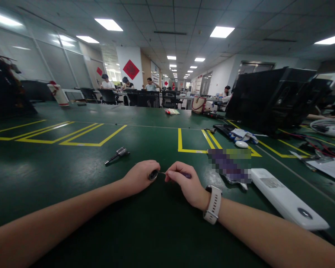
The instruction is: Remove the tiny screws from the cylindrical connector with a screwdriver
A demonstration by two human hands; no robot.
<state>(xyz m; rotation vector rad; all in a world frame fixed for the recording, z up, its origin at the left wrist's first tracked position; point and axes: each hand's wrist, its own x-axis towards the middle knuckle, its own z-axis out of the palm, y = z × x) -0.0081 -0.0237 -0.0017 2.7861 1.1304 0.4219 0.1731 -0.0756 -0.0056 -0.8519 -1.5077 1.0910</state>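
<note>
My left hand [141, 176] is wrapped round a dark, hollow-ended cylindrical part [153, 175], whose round opening faces right and toward me. Most of that part is hidden in the fist. Between the thumb and fingers of my right hand [185, 182] is a small screwdriver [187, 175] with a dark purple handle. Its thin metal shaft points left, the tip at or close to the cylinder's opening; I cannot tell whether they touch. Left of my hands, a grey metal cylinder with a narrow shaft [118, 155] lies on the green table [145, 230].
A long white device [287, 199] and a purple packet [230, 167], partly pixelated, lie right of my right hand. Behind them are a white oval object [241, 144] and a blue-white cloth [244, 134]. Black equipment [268, 98] stands back right. Several people sit far off.
</note>
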